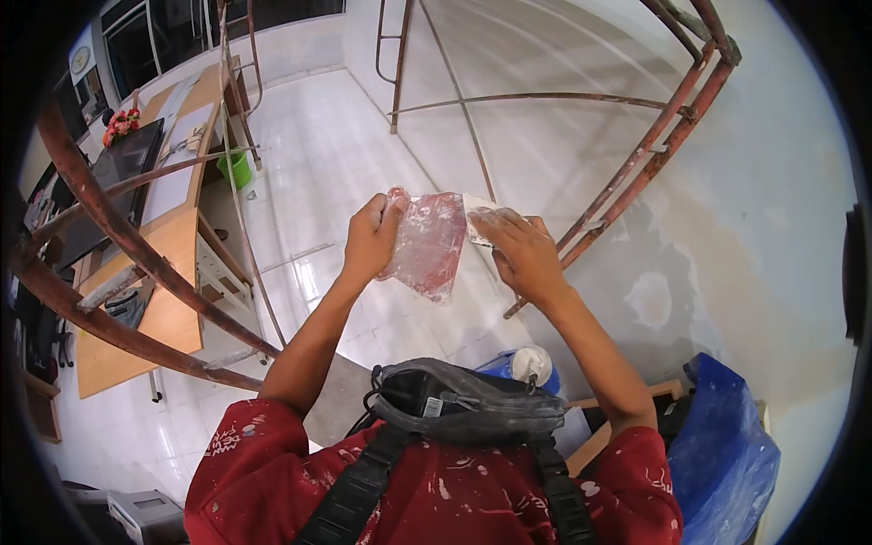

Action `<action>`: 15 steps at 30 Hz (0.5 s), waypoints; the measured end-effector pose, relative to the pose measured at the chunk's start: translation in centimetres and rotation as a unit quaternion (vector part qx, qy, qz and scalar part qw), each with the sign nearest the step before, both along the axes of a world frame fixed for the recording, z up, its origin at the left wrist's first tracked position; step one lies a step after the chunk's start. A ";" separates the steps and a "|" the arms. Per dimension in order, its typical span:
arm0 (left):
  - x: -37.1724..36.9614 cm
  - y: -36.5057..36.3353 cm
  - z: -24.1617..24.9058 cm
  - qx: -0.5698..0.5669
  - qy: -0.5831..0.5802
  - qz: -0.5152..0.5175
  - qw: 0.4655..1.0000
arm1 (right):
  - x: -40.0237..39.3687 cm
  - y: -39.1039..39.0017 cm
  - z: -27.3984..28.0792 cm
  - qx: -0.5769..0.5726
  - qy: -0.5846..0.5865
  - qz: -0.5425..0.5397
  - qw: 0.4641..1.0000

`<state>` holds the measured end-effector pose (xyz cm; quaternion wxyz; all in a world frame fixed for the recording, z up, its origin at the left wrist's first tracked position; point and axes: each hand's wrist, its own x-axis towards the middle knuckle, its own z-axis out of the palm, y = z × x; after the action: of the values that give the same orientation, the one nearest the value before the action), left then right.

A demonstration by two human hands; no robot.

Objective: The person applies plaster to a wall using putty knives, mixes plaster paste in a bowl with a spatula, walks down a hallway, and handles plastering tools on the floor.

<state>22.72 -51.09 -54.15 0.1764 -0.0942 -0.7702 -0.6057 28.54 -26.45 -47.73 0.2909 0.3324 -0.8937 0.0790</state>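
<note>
My left hand is closed around the edge of a red plastering float, a flat plate smeared with white plaster. Its thumb lies over the near face. On the other side, my right hand grips a pale scraper with a plaster-coated blade, fingers laid across the top. The scraper's edge is right at the right side of the float. Both tools are held out in front of my chest, above the white tiled floor.
Rusty scaffold frames stand on the left and right, with a thin brace crossing ahead. A patched wall rises at right. Wooden desks line the left. Near me are a blue bucket and blue sheeting.
</note>
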 end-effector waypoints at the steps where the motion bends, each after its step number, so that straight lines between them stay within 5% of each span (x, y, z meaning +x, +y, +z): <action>1: 0.1 -0.1 0.0 -0.012 -0.005 -0.001 1.000 | 0.1 0.0 0.2 -0.001 -0.006 0.011 1.000; 6: 0.0 -0.3 0.0 -0.020 0.013 0.002 1.000 | 0.1 -1.1 -1.6 0.060 0.057 0.062 0.995; 7: -0.1 -0.3 -0.2 -0.023 0.016 0.002 1.000 | -0.9 -0.3 -1.8 0.044 0.034 -0.003 0.998; 10: 0.4 -0.2 0.5 0.050 0.000 -0.018 0.999 | -3.8 3.0 0.5 -0.118 0.040 -0.050 0.991; 13: -0.2 -0.9 0.2 0.139 -0.100 -0.069 0.983 | -0.3 1.6 2.7 -0.312 -0.231 -0.113 0.915; 15: -0.1 0.1 0.4 0.236 -0.200 -0.081 0.948 | -0.7 0.9 0.7 -0.467 -0.236 0.029 0.852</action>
<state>22.67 -51.01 -53.77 -0.0140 0.0107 -0.6146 -0.7886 27.81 -25.59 -47.00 0.1896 0.1548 -0.7833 0.5715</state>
